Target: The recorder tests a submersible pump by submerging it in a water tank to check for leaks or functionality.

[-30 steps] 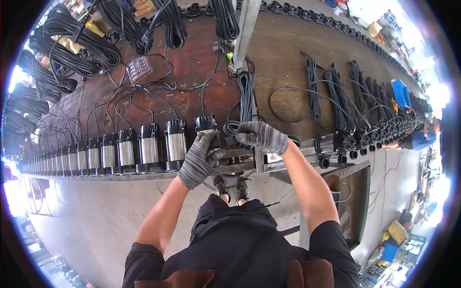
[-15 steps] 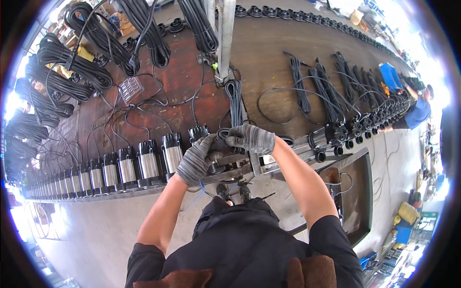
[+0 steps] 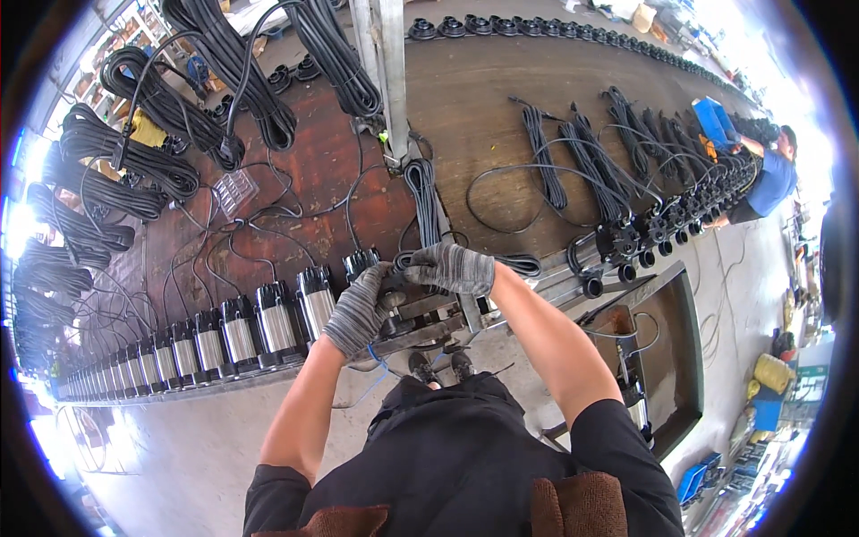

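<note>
My left hand [image 3: 358, 304], in a grey knit glove, curls beside the last steel-bodied pump [image 3: 358, 265] of the row, at the bench's front; what its fingers grip is hidden. My right hand [image 3: 447, 268], gloved alike, is closed just right of it, fingertips at a dark part below a tied bundle of black cable [image 3: 420, 197]; I cannot make out what it holds. A metal fitting [image 3: 394, 302] shows between the hands.
Pumps [image 3: 240, 336] line the front left edge below hanging cable coils [image 3: 331, 58]. A steel post [image 3: 380, 72] rises centrally. Right are cable bundles [image 3: 546, 161], black fittings [image 3: 644, 228], a blue bin [image 3: 710, 121], a co-worker [image 3: 769, 179] and an open metal trough [image 3: 671, 358].
Both my hands stay close together and have shifted slightly down in the picture. The view has turned, so the bench slants more. The co-worker at right shows more, an arm reaching to the blue bin.
</note>
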Demonstrator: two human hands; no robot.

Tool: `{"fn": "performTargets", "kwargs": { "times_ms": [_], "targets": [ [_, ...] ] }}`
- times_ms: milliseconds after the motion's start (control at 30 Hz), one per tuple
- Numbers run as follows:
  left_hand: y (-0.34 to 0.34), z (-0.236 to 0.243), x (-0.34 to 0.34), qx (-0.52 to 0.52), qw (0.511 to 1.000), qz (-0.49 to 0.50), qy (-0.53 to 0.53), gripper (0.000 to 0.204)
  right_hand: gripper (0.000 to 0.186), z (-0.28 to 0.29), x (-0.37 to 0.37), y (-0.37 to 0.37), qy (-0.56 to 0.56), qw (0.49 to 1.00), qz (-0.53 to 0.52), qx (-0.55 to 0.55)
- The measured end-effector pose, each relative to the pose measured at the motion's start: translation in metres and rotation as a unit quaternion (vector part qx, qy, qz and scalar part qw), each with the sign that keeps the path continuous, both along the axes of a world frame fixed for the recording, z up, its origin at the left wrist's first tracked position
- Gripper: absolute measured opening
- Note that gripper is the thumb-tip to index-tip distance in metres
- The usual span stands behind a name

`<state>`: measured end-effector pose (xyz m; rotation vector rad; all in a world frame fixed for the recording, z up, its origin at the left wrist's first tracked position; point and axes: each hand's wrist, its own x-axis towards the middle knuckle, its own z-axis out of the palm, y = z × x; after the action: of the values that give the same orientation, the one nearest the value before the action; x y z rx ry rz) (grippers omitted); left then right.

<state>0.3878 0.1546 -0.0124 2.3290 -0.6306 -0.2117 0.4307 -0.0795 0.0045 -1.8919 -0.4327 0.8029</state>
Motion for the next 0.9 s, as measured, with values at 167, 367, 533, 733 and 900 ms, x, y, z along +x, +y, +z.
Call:
{"fn": "performTargets", "kwargs": {
  "times_ms": [167, 367, 533, 733, 900],
  "targets": [
    [-0.001, -0.016, 0.004, -0.062, 0.998, 0.012, -0.003, 0.045, 0.042, -0.029, -0.004, -0.002, 0.003, 0.998, -0.02, 0.058],
    [-0.01, -0.039, 0.017, -0.07, 0.991, -0.001, 0.11, 0.065, 0.033, -0.055, -0.009, 0.013, -0.109, 0.99, -0.084, 0.029],
    [-0.039, -0.048, 0.004, -0.108, 0.985, 0.116, 0.061, 0.053, 0.033, -0.031, -0.076, -0.043, -0.316, 0.907, -0.268, -0.071],
    [-0.05, -0.057, -0.01, -0.084, 0.98, 0.178, 0.007, 0.039, 0.022, -0.001, -0.237, -0.194, -0.237, 0.785, -0.417, -0.391],
    [-0.055, -0.054, -0.02, -0.064, 0.98, 0.186, -0.013, 0.036, 0.025, 0.014, -0.394, -0.315, -0.044, 0.572, -0.556, -0.602]
  ]
}}
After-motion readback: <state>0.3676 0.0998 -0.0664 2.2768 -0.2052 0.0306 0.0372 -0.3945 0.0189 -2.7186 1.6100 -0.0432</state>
